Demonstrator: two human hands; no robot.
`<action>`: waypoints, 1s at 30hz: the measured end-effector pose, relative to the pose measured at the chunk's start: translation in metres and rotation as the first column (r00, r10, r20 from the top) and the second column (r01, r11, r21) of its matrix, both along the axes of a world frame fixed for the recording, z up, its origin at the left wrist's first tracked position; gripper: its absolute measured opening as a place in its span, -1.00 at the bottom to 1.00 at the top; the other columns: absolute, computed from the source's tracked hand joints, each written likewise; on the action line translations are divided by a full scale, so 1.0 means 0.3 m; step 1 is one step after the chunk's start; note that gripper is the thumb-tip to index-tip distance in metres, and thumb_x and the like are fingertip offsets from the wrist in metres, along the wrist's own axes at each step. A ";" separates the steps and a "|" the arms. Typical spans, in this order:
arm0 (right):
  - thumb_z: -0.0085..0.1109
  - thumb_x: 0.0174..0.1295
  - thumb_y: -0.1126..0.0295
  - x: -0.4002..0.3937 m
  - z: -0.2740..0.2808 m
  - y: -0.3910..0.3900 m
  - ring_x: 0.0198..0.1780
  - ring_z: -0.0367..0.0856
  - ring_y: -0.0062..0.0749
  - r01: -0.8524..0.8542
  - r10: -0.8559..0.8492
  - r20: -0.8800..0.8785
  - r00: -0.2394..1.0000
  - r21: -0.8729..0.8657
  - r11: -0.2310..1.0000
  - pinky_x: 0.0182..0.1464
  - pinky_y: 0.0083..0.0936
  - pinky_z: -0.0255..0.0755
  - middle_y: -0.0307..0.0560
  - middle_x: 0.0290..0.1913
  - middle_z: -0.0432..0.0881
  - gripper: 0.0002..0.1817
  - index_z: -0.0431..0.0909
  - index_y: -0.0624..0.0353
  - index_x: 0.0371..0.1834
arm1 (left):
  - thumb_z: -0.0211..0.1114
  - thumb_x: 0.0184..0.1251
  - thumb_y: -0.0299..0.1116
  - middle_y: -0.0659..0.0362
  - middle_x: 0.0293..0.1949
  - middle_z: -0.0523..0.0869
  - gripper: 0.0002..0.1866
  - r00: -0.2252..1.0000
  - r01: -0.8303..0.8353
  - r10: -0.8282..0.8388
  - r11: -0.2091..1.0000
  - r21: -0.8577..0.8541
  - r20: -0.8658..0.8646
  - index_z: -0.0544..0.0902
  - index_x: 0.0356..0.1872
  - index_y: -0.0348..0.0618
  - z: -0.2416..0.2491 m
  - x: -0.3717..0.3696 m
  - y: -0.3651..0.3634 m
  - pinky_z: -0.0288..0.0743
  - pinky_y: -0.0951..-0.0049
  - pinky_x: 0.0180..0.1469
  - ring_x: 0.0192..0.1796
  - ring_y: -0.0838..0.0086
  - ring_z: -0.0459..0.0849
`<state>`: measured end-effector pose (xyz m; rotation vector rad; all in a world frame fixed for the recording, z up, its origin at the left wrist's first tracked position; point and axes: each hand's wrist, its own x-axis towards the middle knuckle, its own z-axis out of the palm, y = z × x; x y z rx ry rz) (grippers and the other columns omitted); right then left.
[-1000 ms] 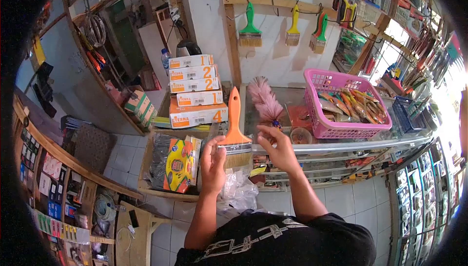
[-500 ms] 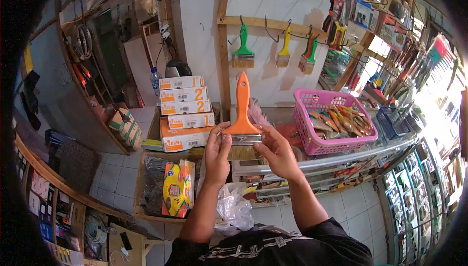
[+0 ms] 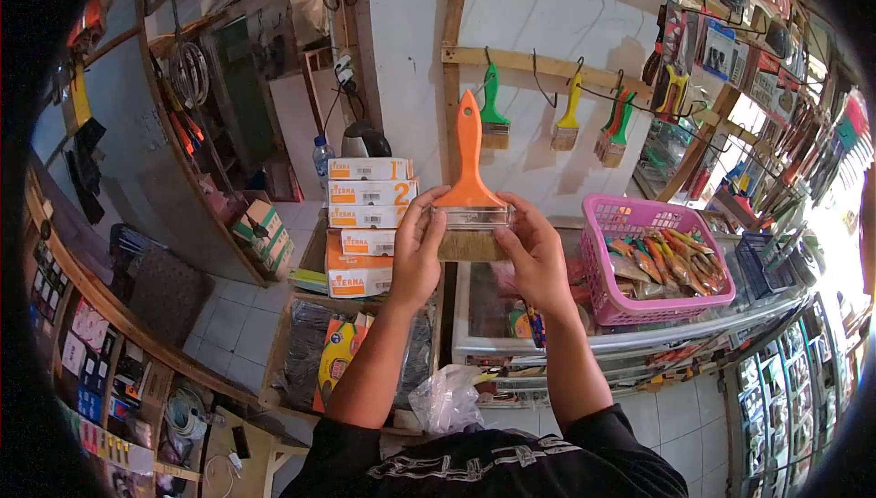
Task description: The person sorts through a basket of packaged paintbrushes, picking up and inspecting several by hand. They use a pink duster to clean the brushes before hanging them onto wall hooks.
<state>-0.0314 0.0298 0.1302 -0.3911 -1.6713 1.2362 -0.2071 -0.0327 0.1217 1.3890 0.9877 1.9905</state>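
brush: wide flat paintbrush with orange plastic handle, metal ferrule and tan bristles (image 3: 469,190), held upright at frame centre, handle up, bristles down
left hand: left hand (image 3: 418,256) pinches the ferrule's left end, thumb in front, fingers behind; closed on the brush
right hand: right hand (image 3: 538,261) mirrors it on the right end; also closed on the brush
handling: judged light and stiff at handle and ferrule; bristles soft, will splay if squeezed; smooth plastic could be a bit slippery
best hold: ferrule edges as now, or the narrow handle neck; keep off the bristles
behind: smaller brushes with green and yellow handles hanging on hooks from a wooden rail (image 3: 568,117), upper centre
right: pink plastic basket (image 3: 610,297) of packets on a glass counter, right of centre
left: stack of white-and-orange numbered cartons (image 3: 369,224), just left of the hands
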 end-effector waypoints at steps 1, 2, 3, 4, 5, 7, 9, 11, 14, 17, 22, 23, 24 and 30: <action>0.16 0.56 0.53 -0.011 0.010 0.008 0.03 0.62 -0.59 0.010 -0.010 -0.005 1.000 0.007 1.000 0.11 -0.56 0.52 -0.13 0.04 0.70 -0.53 0.44 0.25 0.49 | 0.09 0.77 -0.31 0.11 0.13 0.71 -0.60 1.000 -0.022 0.021 1.000 0.023 0.017 0.46 0.44 -0.28 0.011 0.001 0.011 0.45 0.48 0.31 0.16 0.56 0.64; 0.17 0.55 0.53 -0.024 0.022 0.012 0.01 0.61 -0.60 0.020 -0.020 -0.010 1.000 0.014 1.000 0.11 -0.56 0.51 -0.14 0.02 0.70 -0.54 0.45 0.25 0.49 | 0.09 0.77 -0.31 0.12 0.12 0.71 -0.61 0.999 -0.013 0.012 1.000 0.014 0.031 0.47 0.44 -0.28 0.014 -0.005 0.022 0.46 0.48 0.29 0.15 0.56 0.64; 0.17 0.55 0.53 -0.034 0.030 0.017 0.00 0.61 -0.61 0.030 -0.030 -0.015 0.999 0.021 0.999 0.10 -0.56 0.51 -0.14 -0.01 0.70 -0.54 0.46 0.25 0.49 | 0.09 0.77 -0.31 0.12 0.11 0.72 -0.61 0.999 -0.004 0.004 1.000 0.005 0.045 0.48 0.43 -0.27 0.012 -0.014 0.036 0.47 0.48 0.28 0.15 0.57 0.64; 0.18 0.55 0.52 -0.041 0.031 0.028 0.00 0.61 -0.61 0.032 -0.032 -0.015 0.999 0.012 0.999 0.10 -0.55 0.51 -0.13 -0.02 0.70 -0.54 0.46 0.25 0.48 | 0.09 0.77 -0.31 0.12 0.10 0.72 -0.61 0.998 0.005 -0.004 1.000 -0.003 0.060 0.48 0.43 -0.26 0.009 -0.021 0.047 0.48 0.48 0.27 0.14 0.57 0.64; 0.18 0.55 0.52 -0.049 0.027 0.042 0.00 0.61 -0.61 0.034 -0.034 -0.015 0.999 0.004 0.999 0.10 -0.55 0.51 -0.13 -0.03 0.70 -0.54 0.46 0.25 0.48 | 0.08 0.77 -0.30 0.12 0.10 0.72 -0.62 0.998 0.007 -0.007 1.000 0.006 0.068 0.49 0.43 -0.25 0.007 -0.025 0.056 0.49 0.48 0.26 0.14 0.57 0.64; 0.18 0.55 0.51 -0.061 0.025 0.060 -0.02 0.60 -0.62 0.034 -0.034 -0.037 0.999 0.001 0.999 0.08 -0.55 0.51 -0.13 -0.06 0.70 -0.54 0.47 0.25 0.48 | 0.08 0.78 -0.29 0.11 0.10 0.72 -0.62 0.996 0.011 -0.013 1.000 0.028 0.086 0.49 0.42 -0.24 0.004 -0.031 0.075 0.49 0.49 0.25 0.13 0.57 0.65; 0.19 0.55 0.50 -0.072 0.023 0.066 -0.05 0.60 -0.63 0.030 -0.029 -0.080 0.996 0.008 1.000 0.04 -0.56 0.52 -0.15 -0.09 0.70 -0.54 0.47 0.25 0.48 | 0.08 0.78 -0.29 0.10 0.08 0.73 -0.63 0.997 -0.042 0.040 0.998 0.036 0.072 0.51 0.40 -0.23 0.001 -0.033 0.091 0.49 0.50 0.24 0.11 0.57 0.66; 0.20 0.54 0.49 -0.072 0.029 0.061 -0.09 0.60 -0.64 0.048 -0.048 -0.069 0.997 -0.001 0.999 -0.01 -0.57 0.52 -0.16 -0.12 0.70 -0.55 0.48 0.27 0.47 | 0.08 0.77 -0.30 0.10 0.04 0.74 -0.65 0.995 -0.055 0.053 0.998 0.024 0.080 0.53 0.38 -0.23 0.002 -0.031 0.095 0.50 0.51 0.21 0.09 0.58 0.67; 0.23 0.53 0.47 -0.069 0.029 0.064 -0.16 0.61 -0.64 0.125 -0.125 -0.016 0.992 0.019 0.992 -0.09 -0.56 0.53 -0.18 -0.19 0.70 -0.58 0.53 0.32 0.40 | 0.10 0.76 -0.32 0.12 -0.04 0.76 -0.67 0.992 -0.027 0.031 0.999 -0.030 0.123 0.55 0.34 -0.24 0.016 -0.025 0.082 0.51 0.52 0.16 0.04 0.59 0.68; 0.28 0.50 0.44 -0.067 0.056 0.060 -0.23 0.61 -0.65 0.199 -0.199 0.056 0.978 0.002 0.980 -0.15 -0.55 0.54 -0.18 -0.26 0.70 -0.61 0.58 0.37 0.31 | 0.12 0.74 -0.35 0.14 -0.09 0.78 -0.69 0.989 -0.027 0.036 0.998 -0.063 0.143 0.58 0.31 -0.25 0.001 -0.041 0.099 0.52 0.53 0.12 0.01 0.62 0.67; 0.31 0.46 0.44 -0.081 0.067 0.070 -0.30 0.60 -0.66 0.275 -0.277 0.075 0.958 0.046 0.960 -0.22 -0.54 0.53 -0.20 -0.36 0.66 -0.63 0.61 0.39 0.25 | 0.17 0.70 -0.39 0.17 -0.11 0.78 -0.71 0.990 -0.067 0.073 0.996 -0.053 0.119 0.64 0.26 -0.29 -0.020 -0.064 0.121 0.51 0.56 0.07 -0.02 0.64 0.67; 0.30 0.47 0.45 -0.083 0.051 0.081 -0.32 0.58 -0.66 0.278 -0.282 0.075 0.957 0.060 0.959 -0.23 -0.54 0.52 -0.22 -0.38 0.64 -0.63 0.61 0.37 0.27 | 0.17 0.70 -0.40 0.18 -0.09 0.78 -0.71 0.991 -0.078 0.083 0.995 -0.055 0.107 0.65 0.26 -0.30 -0.020 -0.066 0.122 0.51 0.56 0.08 -0.02 0.64 0.67; 0.29 0.47 0.46 -0.084 0.042 0.089 -0.33 0.57 -0.66 0.283 -0.288 0.074 0.955 0.073 0.956 -0.24 -0.54 0.52 -0.23 -0.40 0.62 -0.62 0.60 0.35 0.30 | 0.18 0.69 -0.40 0.18 -0.07 0.78 -0.71 0.991 -0.086 0.091 0.995 -0.057 0.093 0.66 0.25 -0.31 -0.021 -0.068 0.122 0.52 0.55 0.09 -0.02 0.63 0.67; 0.24 0.48 0.50 -0.075 0.046 0.073 -0.38 0.47 -0.66 0.141 -0.144 0.024 0.989 0.078 0.987 -0.30 -0.54 0.44 -0.25 -0.39 0.50 -0.54 0.54 0.13 0.43 | 0.18 0.68 -0.42 0.16 0.03 0.78 -0.70 0.991 -0.115 0.119 0.991 -0.071 0.063 0.66 0.27 -0.33 -0.008 -0.071 0.121 0.53 0.52 0.16 0.01 0.60 0.68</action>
